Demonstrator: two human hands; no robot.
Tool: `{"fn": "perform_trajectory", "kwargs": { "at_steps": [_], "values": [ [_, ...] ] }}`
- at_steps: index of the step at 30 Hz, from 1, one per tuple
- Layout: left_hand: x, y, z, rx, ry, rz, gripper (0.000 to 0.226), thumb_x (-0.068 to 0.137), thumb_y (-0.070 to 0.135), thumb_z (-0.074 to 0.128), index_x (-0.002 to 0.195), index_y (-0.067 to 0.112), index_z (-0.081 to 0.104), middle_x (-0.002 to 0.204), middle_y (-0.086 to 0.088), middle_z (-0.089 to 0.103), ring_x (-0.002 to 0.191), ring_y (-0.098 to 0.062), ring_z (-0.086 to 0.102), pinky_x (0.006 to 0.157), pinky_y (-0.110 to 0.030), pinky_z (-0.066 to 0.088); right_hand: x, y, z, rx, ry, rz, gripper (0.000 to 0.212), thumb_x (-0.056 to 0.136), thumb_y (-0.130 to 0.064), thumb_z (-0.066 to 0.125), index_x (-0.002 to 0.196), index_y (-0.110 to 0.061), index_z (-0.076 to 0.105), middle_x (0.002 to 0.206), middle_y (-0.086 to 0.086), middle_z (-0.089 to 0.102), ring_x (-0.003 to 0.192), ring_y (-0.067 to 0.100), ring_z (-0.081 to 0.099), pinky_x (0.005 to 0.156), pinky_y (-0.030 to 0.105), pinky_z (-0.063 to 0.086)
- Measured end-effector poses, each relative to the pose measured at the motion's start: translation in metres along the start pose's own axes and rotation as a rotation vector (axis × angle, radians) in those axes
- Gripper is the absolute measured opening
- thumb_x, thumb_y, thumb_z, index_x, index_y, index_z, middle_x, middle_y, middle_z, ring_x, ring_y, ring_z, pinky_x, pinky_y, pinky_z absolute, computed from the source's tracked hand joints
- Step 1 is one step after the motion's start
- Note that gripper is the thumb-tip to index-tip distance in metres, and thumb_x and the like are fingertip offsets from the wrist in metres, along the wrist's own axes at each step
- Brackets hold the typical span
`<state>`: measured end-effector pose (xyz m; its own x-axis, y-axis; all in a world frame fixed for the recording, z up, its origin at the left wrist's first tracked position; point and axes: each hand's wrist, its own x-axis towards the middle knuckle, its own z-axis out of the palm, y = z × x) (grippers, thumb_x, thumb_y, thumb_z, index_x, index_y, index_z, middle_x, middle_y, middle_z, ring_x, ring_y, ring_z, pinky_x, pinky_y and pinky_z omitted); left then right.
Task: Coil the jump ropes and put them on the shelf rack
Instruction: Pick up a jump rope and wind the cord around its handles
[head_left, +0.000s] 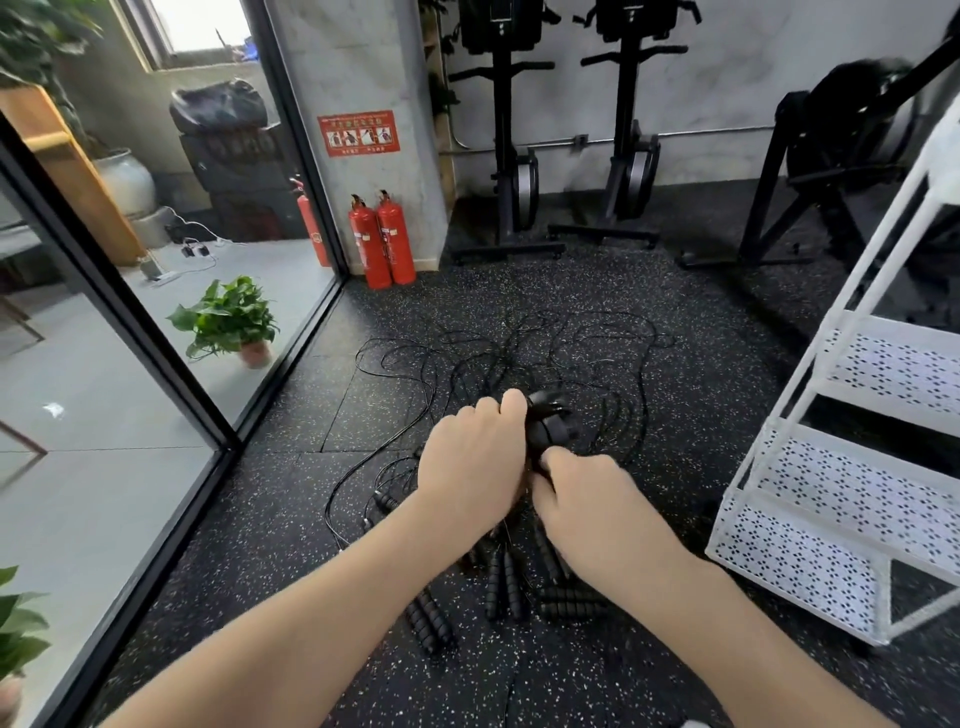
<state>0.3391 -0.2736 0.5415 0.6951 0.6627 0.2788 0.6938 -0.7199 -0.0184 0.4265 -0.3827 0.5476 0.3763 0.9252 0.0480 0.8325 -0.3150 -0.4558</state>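
Observation:
Both hands meet over a tangle of black jump ropes (519, 353) spread on the speckled gym floor. My left hand (472, 462) grips a bundle of black ribbed handles (550, 423), which stick out past its fingers. My right hand (582, 493) pinches the same bundle from below, its fingers curled against it. Several more handles (504, 577) lie on the floor under my wrists. The white perforated shelf rack (852, 478) stands to the right, its tiers bare where visible.
Two red fire extinguishers (382, 239) stand by the pillar ahead. Black exercise machines (519, 156) line the back wall. A glass partition (171, 322) runs along the left, with a potted plant (234, 322) behind it.

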Motion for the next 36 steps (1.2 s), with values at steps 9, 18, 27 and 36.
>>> {"fn": "perform_trajectory", "kwargs": {
  "at_steps": [9, 18, 27, 36],
  "values": [
    [-0.023, -0.009, 0.008, 0.077, 0.010, 0.325, 0.037, 0.091, 0.028, 0.059, 0.125, 0.020, 0.045, 0.100, -0.002, 0.061, 0.091, -0.026, 0.064, 0.073, -0.037, 0.043, 0.024, 0.028, -0.062, 0.208, -0.037, -0.272, 0.036, 0.068, -0.056, 0.086, 0.066, -0.027, 0.065, 0.058, -0.013, 0.061, 0.054, 0.002, 0.050, 0.057, 0.014, 0.039],
    [-0.030, 0.005, 0.002, -0.031, 0.269, 0.377, 0.058, 0.053, 0.028, 0.084, 0.106, 0.017, 0.063, 0.079, 0.004, 0.059, 0.069, -0.022, 0.059, 0.061, -0.033, 0.047, 0.053, 0.058, -0.033, 0.838, -0.039, -0.098, 0.073, 0.084, -0.057, 0.074, 0.065, 0.006, 0.043, 0.056, 0.009, 0.032, 0.051, 0.015, 0.026, 0.051, 0.029, 0.019],
    [-0.014, 0.020, -0.023, -0.114, 0.266, 0.116, 0.041, 0.068, 0.018, 0.078, 0.104, 0.019, 0.058, 0.084, 0.005, 0.063, 0.071, -0.021, 0.063, 0.058, -0.030, 0.040, 0.024, 0.056, 0.025, 1.106, -0.024, 0.274, 0.045, 0.105, -0.021, 0.045, 0.063, -0.014, 0.061, 0.055, 0.002, 0.040, 0.046, 0.012, 0.027, 0.047, 0.025, 0.019],
    [0.011, 0.015, -0.021, 0.024, 0.073, -0.104, 0.037, 0.097, 0.014, 0.051, 0.128, 0.009, 0.031, 0.115, -0.008, 0.061, 0.100, -0.029, 0.063, 0.068, -0.035, 0.033, -0.012, 0.016, 0.015, 0.350, -0.010, -0.071, 0.014, 0.108, -0.031, 0.037, 0.108, -0.023, 0.049, 0.075, -0.002, 0.060, 0.057, 0.014, 0.052, 0.056, 0.032, 0.042]
  ]
}}
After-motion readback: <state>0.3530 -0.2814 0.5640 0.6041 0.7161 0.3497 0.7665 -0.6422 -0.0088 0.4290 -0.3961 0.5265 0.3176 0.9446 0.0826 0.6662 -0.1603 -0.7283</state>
